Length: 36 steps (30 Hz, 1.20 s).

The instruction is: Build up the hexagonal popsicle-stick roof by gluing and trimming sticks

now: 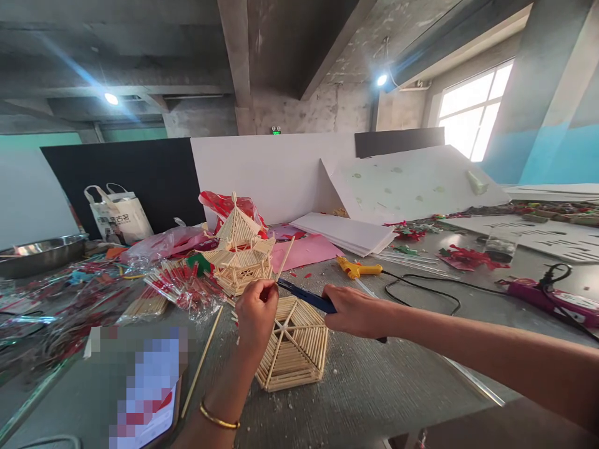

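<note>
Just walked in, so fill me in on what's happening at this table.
A person is working on a stick craft. The left hand pinches a thin wooden stick over a flat hexagonal panel made of sticks, which lies on the grey table. The right hand grips a blue-handled tool whose tip points at the left hand's fingers. Behind them stands a finished-looking stick pagoda, with a yellow glue gun lying to the right.

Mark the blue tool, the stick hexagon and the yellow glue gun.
blue tool [304, 295], head view, middle of its shaft
stick hexagon [299, 352], head view, right panel
yellow glue gun [358, 269], head view, body
</note>
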Each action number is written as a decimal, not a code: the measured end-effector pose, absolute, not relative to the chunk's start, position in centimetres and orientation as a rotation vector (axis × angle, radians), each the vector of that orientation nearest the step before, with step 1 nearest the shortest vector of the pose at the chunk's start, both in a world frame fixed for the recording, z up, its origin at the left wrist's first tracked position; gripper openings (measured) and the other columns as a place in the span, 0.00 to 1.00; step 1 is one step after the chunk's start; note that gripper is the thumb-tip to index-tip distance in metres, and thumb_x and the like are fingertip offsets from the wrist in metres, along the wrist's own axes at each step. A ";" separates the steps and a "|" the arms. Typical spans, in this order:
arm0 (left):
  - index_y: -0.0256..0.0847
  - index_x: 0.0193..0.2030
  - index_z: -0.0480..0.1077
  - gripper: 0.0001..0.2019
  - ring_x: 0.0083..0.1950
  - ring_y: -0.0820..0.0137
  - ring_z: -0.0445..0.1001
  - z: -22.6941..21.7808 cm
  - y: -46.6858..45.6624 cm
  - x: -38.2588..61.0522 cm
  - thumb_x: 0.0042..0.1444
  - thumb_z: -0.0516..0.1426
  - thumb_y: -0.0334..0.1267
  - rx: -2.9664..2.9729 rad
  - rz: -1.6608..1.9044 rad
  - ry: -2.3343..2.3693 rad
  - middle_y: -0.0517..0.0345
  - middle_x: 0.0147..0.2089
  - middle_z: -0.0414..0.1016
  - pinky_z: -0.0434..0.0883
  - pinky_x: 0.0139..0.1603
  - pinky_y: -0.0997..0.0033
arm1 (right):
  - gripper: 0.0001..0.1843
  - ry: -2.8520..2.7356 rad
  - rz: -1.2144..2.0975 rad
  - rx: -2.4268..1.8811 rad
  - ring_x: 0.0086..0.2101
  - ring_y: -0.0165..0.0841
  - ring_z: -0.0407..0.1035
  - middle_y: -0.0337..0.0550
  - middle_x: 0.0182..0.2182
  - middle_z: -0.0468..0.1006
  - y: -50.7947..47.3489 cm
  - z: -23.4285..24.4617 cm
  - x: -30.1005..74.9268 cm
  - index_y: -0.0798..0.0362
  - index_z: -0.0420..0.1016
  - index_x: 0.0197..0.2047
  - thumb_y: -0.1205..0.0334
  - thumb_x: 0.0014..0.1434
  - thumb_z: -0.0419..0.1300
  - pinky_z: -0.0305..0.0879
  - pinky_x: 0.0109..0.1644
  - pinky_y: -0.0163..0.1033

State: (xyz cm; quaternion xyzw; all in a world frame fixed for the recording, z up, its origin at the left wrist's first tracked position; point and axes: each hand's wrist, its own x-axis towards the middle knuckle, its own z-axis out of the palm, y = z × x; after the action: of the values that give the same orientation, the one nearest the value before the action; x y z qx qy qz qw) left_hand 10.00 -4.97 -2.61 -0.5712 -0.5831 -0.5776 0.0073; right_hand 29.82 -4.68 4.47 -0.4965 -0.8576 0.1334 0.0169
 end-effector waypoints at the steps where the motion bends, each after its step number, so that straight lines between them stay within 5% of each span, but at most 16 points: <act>1: 0.39 0.33 0.73 0.08 0.32 0.70 0.74 -2.6 -5.0 10.0 0.51 0.54 0.37 -1.788 -1.804 -1.828 0.57 0.30 0.75 0.69 0.32 0.73 | 0.12 -2.667 0.413 -1.535 0.31 0.34 0.64 0.45 0.31 0.70 -4.7 4.5 29.9 0.54 0.64 0.35 0.57 0.47 0.51 0.51 0.29 0.35; 36: 0.39 0.42 0.70 0.10 0.22 0.73 0.73 -2.5 -4.7 10.0 0.52 0.55 0.35 -1.854 -2.096 -1.917 0.59 0.30 0.77 0.71 0.28 0.71 | 0.12 -2.674 0.434 -1.587 0.31 0.33 0.65 0.47 0.31 0.70 -4.9 4.9 29.7 0.56 0.65 0.36 0.60 0.47 0.50 0.52 0.30 0.36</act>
State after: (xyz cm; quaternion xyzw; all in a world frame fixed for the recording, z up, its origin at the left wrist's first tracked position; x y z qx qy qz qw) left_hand 9.96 -4.66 -2.52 -0.5424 -0.5607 -0.6131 -0.1250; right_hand 29.72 -4.89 4.91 -0.5056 -0.8517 0.1381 0.0009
